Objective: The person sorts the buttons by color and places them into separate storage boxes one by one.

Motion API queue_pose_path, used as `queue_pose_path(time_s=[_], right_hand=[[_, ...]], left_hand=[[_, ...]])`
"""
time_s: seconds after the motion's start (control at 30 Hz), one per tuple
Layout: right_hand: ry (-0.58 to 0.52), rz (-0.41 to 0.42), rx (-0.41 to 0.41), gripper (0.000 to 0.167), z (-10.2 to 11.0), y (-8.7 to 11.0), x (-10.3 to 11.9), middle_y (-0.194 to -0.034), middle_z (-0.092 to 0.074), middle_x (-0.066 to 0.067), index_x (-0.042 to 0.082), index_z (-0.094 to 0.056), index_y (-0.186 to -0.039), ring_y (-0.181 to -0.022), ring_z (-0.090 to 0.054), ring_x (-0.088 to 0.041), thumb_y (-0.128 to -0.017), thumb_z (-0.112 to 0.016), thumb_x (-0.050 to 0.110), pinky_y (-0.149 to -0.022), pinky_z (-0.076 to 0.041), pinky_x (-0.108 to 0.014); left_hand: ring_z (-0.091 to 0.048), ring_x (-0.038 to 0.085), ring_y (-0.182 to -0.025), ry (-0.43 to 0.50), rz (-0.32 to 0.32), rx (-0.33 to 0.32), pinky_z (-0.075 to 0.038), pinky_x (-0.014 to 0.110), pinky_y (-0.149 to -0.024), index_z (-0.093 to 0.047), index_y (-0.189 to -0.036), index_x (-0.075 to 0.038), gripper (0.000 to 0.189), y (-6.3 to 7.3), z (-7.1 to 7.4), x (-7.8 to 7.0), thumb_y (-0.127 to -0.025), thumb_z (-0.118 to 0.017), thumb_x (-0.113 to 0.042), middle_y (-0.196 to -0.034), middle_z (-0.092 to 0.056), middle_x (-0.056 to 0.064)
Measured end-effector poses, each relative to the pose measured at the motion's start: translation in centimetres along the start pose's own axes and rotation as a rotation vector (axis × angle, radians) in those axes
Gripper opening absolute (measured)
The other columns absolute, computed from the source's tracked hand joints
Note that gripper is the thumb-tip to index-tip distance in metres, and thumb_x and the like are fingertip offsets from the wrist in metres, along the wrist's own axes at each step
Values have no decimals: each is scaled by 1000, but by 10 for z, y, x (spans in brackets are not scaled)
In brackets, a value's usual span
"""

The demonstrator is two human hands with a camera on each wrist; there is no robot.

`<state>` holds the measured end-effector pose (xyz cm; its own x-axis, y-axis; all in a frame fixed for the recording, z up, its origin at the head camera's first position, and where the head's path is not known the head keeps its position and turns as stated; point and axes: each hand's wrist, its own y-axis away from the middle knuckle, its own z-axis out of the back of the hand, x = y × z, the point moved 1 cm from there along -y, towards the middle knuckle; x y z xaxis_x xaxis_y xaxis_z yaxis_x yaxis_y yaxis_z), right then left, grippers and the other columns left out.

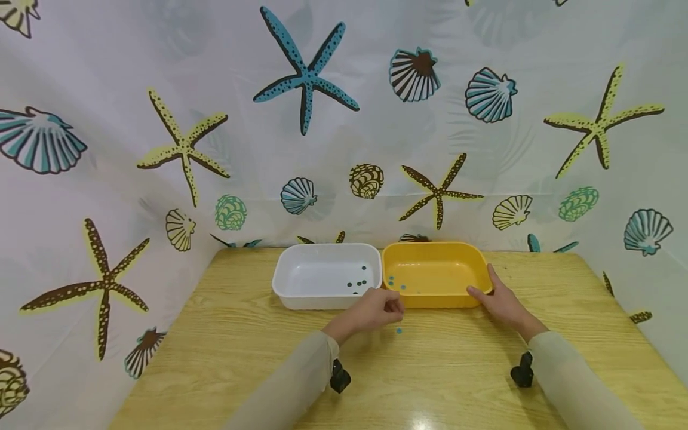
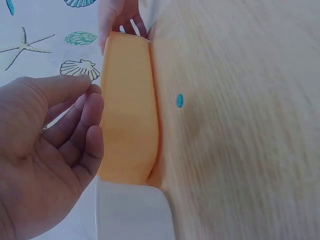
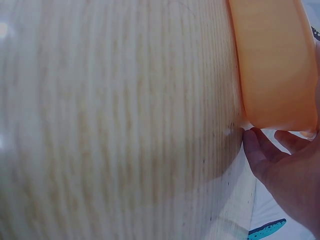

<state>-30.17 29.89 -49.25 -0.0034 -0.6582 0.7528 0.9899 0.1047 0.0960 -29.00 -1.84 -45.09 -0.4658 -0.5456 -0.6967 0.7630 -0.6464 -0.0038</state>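
My left hand (image 1: 373, 309) hovers at the near side where two trays meet, its fingers curled. Thumb tip and index finger come together in the left wrist view; whether anything small is between them is hidden. Below its fingers, a small blue disc (image 1: 399, 331) lies on the table, also seen as a blue disc (image 2: 179, 100) in the left wrist view. My right hand (image 1: 504, 301) grips the right end of the yellow tray (image 1: 438, 300), thumb over the rim and fingers along the outside. Several blue discs (image 1: 403, 287) lie inside that tray at its left.
A white tray (image 1: 312, 303) touches the yellow tray's left end and holds several dark green discs (image 1: 360, 283). Both stand at the back of the wooden table (image 1: 430, 370), against a shell-and-starfish patterned curtain (image 1: 344, 137) that also hangs along both sides.
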Motion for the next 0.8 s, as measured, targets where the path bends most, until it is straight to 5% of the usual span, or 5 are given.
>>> queue_pose_path(time_s=[0.47,0.8], right_hand=[[4,0,-5,98,0,0,0,-152,-1,-29,3,15,-148,-136,-10,-48,-93,-47,56,-107,-13,-59],[11,0,-8,100,0,-1,-2,-153,-1,-29,3,14,-148,-137,-10,-48,-92,-47,58,-107,-12,-58]], left_hand=[[-55,10,-75,17,41,-146,-47,24,-68,-66,-93,-11,5,-31,4,-13,-90,-64,-14,-82,-61,-6],[-54,9,-71,58,85,-231,-45,22,-64,-66,-92,-11,4,-51,-4,-7,-91,-62,-14,-81,-60,-5]])
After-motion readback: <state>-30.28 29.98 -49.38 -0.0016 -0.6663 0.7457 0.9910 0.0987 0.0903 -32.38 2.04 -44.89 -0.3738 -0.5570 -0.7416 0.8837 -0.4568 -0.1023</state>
